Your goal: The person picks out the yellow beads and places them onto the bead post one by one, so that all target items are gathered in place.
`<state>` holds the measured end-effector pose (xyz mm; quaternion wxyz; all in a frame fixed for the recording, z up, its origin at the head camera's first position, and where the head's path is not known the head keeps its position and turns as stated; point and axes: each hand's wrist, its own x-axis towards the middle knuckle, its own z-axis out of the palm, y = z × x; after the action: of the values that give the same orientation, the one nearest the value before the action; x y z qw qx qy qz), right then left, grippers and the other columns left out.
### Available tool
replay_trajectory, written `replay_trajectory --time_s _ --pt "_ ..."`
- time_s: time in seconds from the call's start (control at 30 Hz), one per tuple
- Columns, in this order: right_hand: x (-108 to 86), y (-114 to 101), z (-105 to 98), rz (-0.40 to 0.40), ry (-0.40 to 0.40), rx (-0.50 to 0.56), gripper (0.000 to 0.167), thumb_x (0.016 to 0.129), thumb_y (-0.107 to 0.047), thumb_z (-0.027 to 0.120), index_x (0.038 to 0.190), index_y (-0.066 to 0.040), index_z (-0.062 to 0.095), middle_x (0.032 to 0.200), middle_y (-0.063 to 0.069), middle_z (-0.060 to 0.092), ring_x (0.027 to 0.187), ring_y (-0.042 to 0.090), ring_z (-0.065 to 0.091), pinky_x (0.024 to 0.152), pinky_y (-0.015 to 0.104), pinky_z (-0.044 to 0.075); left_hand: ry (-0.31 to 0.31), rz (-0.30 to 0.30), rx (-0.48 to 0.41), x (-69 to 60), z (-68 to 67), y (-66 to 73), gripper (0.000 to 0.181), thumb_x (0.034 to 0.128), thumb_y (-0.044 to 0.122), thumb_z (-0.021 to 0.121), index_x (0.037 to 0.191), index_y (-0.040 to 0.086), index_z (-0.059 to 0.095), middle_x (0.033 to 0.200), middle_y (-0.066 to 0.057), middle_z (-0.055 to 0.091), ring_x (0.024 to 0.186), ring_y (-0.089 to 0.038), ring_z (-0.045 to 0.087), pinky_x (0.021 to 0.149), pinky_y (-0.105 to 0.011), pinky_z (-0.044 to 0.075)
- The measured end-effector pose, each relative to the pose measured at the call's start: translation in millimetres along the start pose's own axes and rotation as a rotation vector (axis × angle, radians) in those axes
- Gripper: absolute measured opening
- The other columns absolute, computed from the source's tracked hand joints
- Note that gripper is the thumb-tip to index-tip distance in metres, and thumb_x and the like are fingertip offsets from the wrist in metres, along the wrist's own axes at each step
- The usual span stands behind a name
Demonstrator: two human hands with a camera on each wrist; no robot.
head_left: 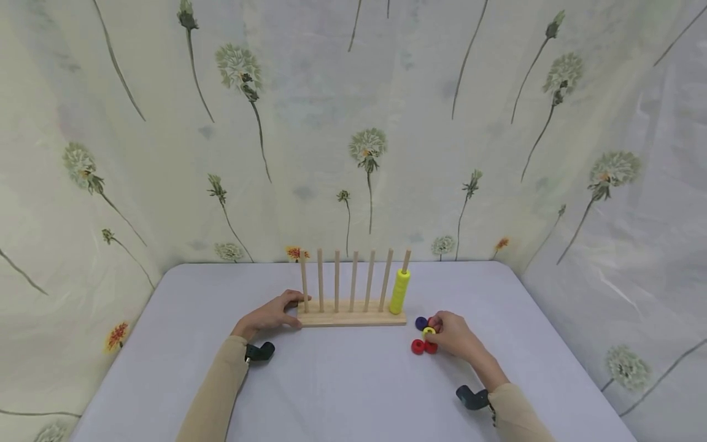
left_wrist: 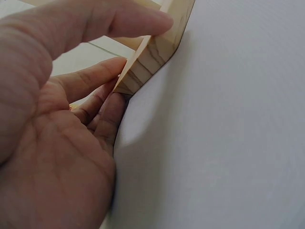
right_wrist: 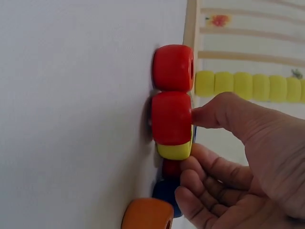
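A wooden peg rack (head_left: 353, 318) stands at the middle of the table, with a row of upright pegs. Several yellow beads (head_left: 399, 292) are stacked on its rightmost peg. My left hand (head_left: 273, 312) grips the left end of the base, thumb at the front and fingers behind. To the right of the rack, my right hand (head_left: 455, 334) pinches a loose yellow bead (head_left: 429, 331) between thumb and fingers. Around it lie red beads (head_left: 417, 347) and a dark blue bead (head_left: 421, 323). In the right wrist view a red bead (right_wrist: 170, 118) partly hides the yellow one.
An orange bead (right_wrist: 147, 214) shows at the bottom of the right wrist view. The white table (head_left: 342, 387) meets a flower-patterned curtain (head_left: 309, 153) at its back. Dark devices sit at both wrists, the right one (head_left: 472, 398) hanging above the table.
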<state>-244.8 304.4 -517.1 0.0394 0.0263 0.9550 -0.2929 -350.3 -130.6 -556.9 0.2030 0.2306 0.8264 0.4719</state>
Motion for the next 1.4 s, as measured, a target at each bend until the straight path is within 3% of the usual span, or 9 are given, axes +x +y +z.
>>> replay_trajectory --time_s 0.27,0.5,0.73,0.97,1.4 --pt "1.5 -11 1 0.018 -0.002 -0.041 0.023 0.077 -0.01 0.073 0.092 0.001 0.06 0.08 0.008 0.056 0.07 0.017 0.051 0.058 0.024 0.046 0.007 0.006 0.003 -0.5 -0.6 1.0 0.071 0.0742 0.015 0.08 0.138 0.009 0.05 0.143 -0.013 0.037 0.137 -0.034 0.035 0.114 -0.052 0.026" --pt "-1.5 -8 3 0.007 0.009 -0.072 0.022 0.076 -0.009 0.073 0.09 0.0 0.06 0.078 0.007 0.056 0.067 0.017 0.05 0.056 0.025 0.044 0.02 -0.015 -0.017 -2.0 0.5 4.1 0.07 0.0729 0.015 0.081 0.136 0.011 0.052 0.142 -0.012 0.038 0.136 -0.032 0.036 0.114 -0.05 0.024" --pt "-3.9 -8 5 -0.002 0.026 -0.1 0.022 0.075 -0.01 0.074 0.09 0.0 0.06 0.077 0.006 0.058 0.067 0.016 0.051 0.056 0.025 0.045 0.014 0.017 -0.007 -2.6 1.0 7.3 0.068 0.0759 0.011 0.078 0.138 0.005 0.049 0.143 -0.015 0.037 0.136 -0.035 0.035 0.114 -0.053 0.025" --pt "-4.3 1 8 0.014 0.052 -0.02 0.028 0.074 -0.012 0.075 0.096 -0.001 0.061 0.085 0.007 0.06 0.074 0.017 0.053 0.062 0.026 0.05 0.008 0.008 0.001 0.5 1.0 4.2 0.069 0.0739 0.014 0.08 0.136 0.007 0.052 0.142 -0.013 0.039 0.135 -0.033 0.036 0.114 -0.051 0.025" --pt "-4.2 0 4 -0.007 0.157 0.117 0.031 0.081 -0.017 0.067 0.108 -0.005 0.058 0.091 0.008 0.056 0.083 0.02 0.049 0.062 0.024 0.044 0.011 0.021 0.056 0.1 0.2 0.4 0.069 0.0753 0.022 0.079 0.137 0.009 0.051 0.141 -0.014 0.038 0.134 -0.034 0.037 0.112 -0.049 0.028"
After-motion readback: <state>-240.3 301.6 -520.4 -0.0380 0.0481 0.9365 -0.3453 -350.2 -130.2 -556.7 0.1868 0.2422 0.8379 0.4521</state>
